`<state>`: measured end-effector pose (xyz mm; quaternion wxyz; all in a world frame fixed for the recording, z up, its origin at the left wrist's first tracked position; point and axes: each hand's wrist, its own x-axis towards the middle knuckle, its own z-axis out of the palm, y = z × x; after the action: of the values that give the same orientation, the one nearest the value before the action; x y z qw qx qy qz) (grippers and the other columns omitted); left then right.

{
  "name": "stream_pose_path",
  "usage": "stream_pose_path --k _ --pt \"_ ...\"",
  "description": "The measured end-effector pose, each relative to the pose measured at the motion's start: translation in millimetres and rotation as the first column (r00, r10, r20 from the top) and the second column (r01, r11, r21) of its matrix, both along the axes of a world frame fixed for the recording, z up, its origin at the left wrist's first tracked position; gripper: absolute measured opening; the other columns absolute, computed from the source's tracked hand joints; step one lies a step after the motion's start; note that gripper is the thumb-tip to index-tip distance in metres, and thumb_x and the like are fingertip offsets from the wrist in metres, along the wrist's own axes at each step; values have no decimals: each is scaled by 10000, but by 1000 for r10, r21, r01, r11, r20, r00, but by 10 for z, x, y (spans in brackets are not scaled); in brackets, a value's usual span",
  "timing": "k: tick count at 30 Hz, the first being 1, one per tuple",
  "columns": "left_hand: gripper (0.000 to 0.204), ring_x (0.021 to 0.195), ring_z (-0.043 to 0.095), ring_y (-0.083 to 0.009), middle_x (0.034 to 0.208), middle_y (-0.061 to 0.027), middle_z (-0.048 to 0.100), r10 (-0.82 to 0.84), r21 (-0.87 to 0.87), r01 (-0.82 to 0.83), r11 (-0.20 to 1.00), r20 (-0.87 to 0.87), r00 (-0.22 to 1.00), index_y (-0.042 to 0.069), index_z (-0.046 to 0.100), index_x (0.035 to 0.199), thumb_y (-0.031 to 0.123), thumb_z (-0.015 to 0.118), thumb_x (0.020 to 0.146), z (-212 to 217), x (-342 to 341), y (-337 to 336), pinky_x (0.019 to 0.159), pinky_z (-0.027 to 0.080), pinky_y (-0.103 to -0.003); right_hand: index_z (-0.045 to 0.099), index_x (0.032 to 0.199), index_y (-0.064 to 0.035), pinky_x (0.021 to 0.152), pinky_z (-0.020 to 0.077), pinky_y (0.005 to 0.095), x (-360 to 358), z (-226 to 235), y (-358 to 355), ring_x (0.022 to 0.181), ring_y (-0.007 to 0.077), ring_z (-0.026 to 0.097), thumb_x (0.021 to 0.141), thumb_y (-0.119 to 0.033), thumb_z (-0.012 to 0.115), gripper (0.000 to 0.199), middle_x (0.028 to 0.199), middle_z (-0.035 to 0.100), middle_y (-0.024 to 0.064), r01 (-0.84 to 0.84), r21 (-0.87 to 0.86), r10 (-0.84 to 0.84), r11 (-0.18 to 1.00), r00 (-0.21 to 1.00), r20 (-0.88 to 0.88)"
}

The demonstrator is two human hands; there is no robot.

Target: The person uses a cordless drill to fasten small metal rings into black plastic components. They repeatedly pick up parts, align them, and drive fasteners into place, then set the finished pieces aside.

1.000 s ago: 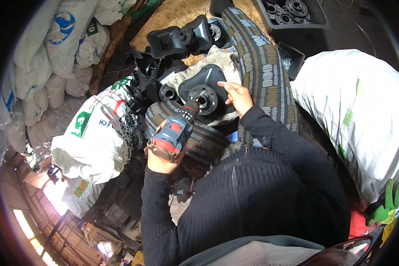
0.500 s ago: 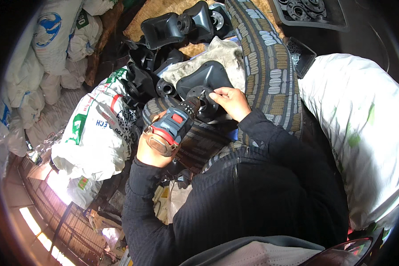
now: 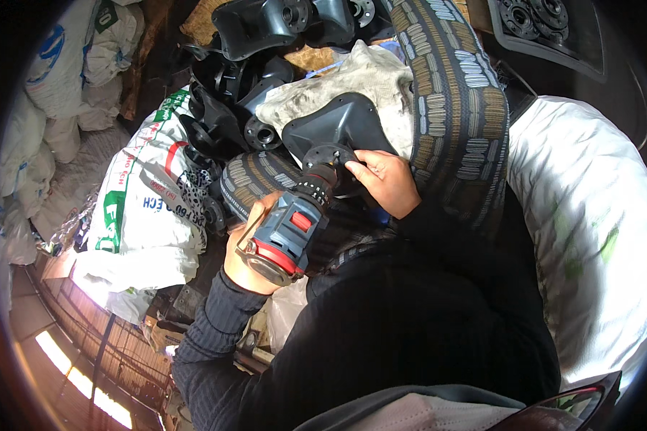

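Centre frame: we see the left hand (image 3: 246, 260) clamped around a blue-and-red cordless driver (image 3: 289, 231), its nose on the round flange of a black plastic part (image 3: 345, 129). The right hand (image 3: 382, 181) grips that flange's edge. White sacks (image 3: 147, 208) lie at left.

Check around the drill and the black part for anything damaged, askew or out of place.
Nothing looks damaged. The left hand grips the cordless drill, its tip at the hub of the black plastic part, which the right hand steadies. More black parts lie in a loose, jumbled heap beside a printed sack.
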<state>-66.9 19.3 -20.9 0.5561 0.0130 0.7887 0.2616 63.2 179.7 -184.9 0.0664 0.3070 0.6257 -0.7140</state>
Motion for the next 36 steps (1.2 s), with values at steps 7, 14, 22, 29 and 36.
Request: stream_pose_path --k 7,14,22,29,36 --pt "548 989 648 -219 1157 -89 617 -611 -56 662 748 -449 652 66 537 1222 203 726 726 -1 -22 87 861 524 -330 663 989 25 654 489 359 61 -59 -62 727 298 651 867 -221 652 276 840 661 197 -12 -38 14 999 999 32" --pt "711 928 679 -300 1018 -121 681 -346 2 454 891 -644 682 113 461 1303 242 785 684 430 442 -248 803 546 -354 664 1049 19 606 471 212 -24 -226 -47 708 53 595 868 -237 696 315 867 685 13 189 -284 -209 940 977 -42" --pt "795 1042 605 -347 1200 -166 601 -393 -55 412 910 -438 809 158 361 1421 202 727 717 -177 1430 -1159 845 506 -405 647 1121 -17 592 534 260 -1548 -53 487 746 112 627 889 -296 660 363 916 673 19 185 -264 -251 947 937 -244" --pt "422 1034 627 -264 1102 -148 647 383 407 112 907 -904 189 8 598 1190 81 669 780 910 406 -1769 900 478 -349 568 1207 -92 788 560 455 -2551 -1322 767 1089 232 537 895 -294 631 378 1229 557 75 96 -444 -156 891 983 -101" --pt "580 1028 618 -293 1210 -181 599 16 -118 -637 762 -979 201 58 535 1259 329 699 772 219 -1711 -4020 871 485 -434 645 1071 -126 586 551 394 -2165 -1334 176 521 149 388 849 -370 662 330 766 428 30 55 -255 -11 965 985 174"
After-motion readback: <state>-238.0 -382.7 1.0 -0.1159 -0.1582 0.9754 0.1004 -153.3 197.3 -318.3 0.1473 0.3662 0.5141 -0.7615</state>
